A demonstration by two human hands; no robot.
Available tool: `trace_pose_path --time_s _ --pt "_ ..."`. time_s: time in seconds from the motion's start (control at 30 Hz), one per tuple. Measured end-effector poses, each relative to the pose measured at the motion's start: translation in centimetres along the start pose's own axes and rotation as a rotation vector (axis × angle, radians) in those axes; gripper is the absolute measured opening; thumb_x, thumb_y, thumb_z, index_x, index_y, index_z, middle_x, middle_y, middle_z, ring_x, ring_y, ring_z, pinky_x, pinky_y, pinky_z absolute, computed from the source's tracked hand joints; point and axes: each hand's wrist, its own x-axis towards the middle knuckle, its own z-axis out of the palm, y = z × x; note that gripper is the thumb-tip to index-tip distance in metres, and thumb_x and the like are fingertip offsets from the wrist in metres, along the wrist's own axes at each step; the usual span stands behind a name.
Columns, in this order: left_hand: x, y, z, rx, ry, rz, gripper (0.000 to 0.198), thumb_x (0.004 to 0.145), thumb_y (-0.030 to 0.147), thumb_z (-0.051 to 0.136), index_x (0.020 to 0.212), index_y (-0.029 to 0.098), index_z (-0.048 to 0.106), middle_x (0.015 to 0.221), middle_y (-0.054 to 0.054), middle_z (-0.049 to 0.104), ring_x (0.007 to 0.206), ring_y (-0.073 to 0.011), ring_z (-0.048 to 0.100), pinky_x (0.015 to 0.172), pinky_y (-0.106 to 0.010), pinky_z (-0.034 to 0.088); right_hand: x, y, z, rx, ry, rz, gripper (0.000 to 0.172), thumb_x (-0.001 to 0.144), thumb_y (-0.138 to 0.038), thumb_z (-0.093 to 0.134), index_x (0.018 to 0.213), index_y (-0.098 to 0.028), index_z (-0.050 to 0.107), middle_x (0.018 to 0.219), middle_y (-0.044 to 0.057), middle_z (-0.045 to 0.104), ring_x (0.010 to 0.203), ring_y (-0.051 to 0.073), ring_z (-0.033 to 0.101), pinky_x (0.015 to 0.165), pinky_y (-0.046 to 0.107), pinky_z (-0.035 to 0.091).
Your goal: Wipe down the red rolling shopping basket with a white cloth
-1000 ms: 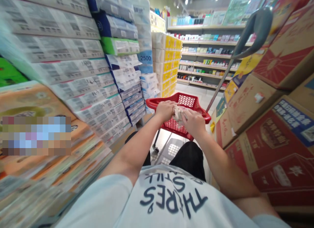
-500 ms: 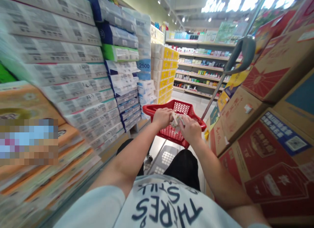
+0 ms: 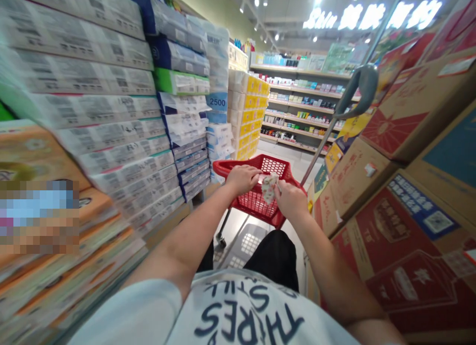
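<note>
In front of me my right hand (image 3: 292,199) is closed on a small crumpled cloth (image 3: 268,189), whitish with a mottled pattern. The cloth hangs from the fingers over the near side of a red shopping cart (image 3: 256,202). My left hand (image 3: 242,179) is at the cart's near rim, left of the cloth, its fingers loosely stretched to the right. A small gap lies between its fingertips and the cloth. Whether the left palm rests on the rim, I cannot tell. The cart's mesh basket shows behind and below both hands.
Stacked paper packs (image 3: 107,107) line the left side, with orange packs (image 3: 92,231) nearest. Cartons (image 3: 405,211) are piled on the right beside a metal pole with a grey loop (image 3: 359,94). Yellow-and-white packs (image 3: 247,112) and stocked shelves (image 3: 308,102) stand ahead.
My left hand has drawn slightly left off the cloth, which both hands were touching before. The cloth now hangs more open from my right hand. The view has shifted a little.
</note>
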Motion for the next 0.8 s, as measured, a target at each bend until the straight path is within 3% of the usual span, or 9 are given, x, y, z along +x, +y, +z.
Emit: trace_pose_path --time_s 0.17,0.3,0.37,0.5,0.6,0.7,0.8 --pt "0.9 -3.0 -0.9 -0.071 -0.126 0.022 0.035 0.094 0.035 0.040 0.117 0.033 0.065 0.126 0.006 0.063 0.118 -0.0139 0.056 0.104 -0.029 0.039 -0.2 -1.8 0.2 0.038 0.011 -0.174 0.035 0.101 -0.041 0.035 0.119 -0.023 0.057 0.107 0.009 0.067 0.089 0.022 0.067 0.070 0.027 0.043" --pt "1.9 -1.6 -0.6 0.029 -0.105 -0.205 0.030 0.093 0.035 0.042 0.102 0.029 0.070 0.110 -0.001 0.069 0.112 -0.0214 0.057 0.107 -0.046 0.035 1.9 -2.5 -0.1 0.086 -0.129 -0.060 0.036 0.100 -0.047 0.034 0.107 -0.023 0.060 0.088 0.007 0.070 0.076 0.022 0.068 0.063 0.028 0.044" --pt "2.2 -0.3 0.2 0.052 -0.051 -0.251 0.031 0.095 0.035 0.040 0.102 0.027 0.069 0.113 -0.003 0.068 0.116 -0.0239 0.054 0.108 -0.054 0.030 2.7 -2.9 0.3 0.075 -0.150 -0.002 0.036 0.100 -0.045 0.034 0.104 -0.021 0.060 0.085 0.008 0.069 0.074 0.022 0.068 0.063 0.028 0.045" --pt "2.4 0.0 2.1 0.017 -0.032 -0.244 0.030 0.096 0.034 0.041 0.116 0.031 0.063 0.132 -0.001 0.057 0.128 -0.0257 0.043 0.111 -0.060 0.021 2.0 -4.0 2.2 0.004 0.043 -0.121 0.035 0.099 -0.035 0.039 0.121 -0.015 0.057 0.111 0.016 0.065 0.097 0.026 0.063 0.082 0.038 0.047" --pt "2.5 -1.4 2.9 0.002 -0.048 -0.208 0.027 0.094 0.033 0.045 0.111 0.031 0.065 0.126 0.000 0.061 0.127 -0.0254 0.044 0.111 -0.058 0.022 1.2 -4.0 2.8 0.038 0.119 -0.235 0.037 0.097 -0.028 0.042 0.131 -0.019 0.052 0.127 0.014 0.059 0.116 0.028 0.055 0.097 0.042 0.041" --pt "2.2 -2.7 3.0 -0.016 -0.043 -0.189 0.027 0.091 0.029 0.048 0.111 0.029 0.066 0.125 -0.001 0.062 0.126 -0.0259 0.044 0.110 -0.055 0.022 1.9 -3.5 1.7 0.127 -0.017 -0.185 0.034 0.098 -0.037 0.040 0.124 -0.023 0.056 0.113 0.010 0.066 0.104 0.024 0.061 0.088 0.036 0.046" --pt "1.5 -3.4 2.6 -0.035 -0.041 -0.168 0.037 0.084 0.027 0.058 0.120 0.028 0.062 0.133 -0.001 0.056 0.131 -0.0258 0.039 0.112 -0.050 0.021 2.9 -3.7 0.6 0.119 -0.226 -0.018 0.047 0.100 -0.052 0.027 0.115 -0.021 0.059 0.093 0.010 0.069 0.084 0.023 0.066 0.074 0.033 0.048"
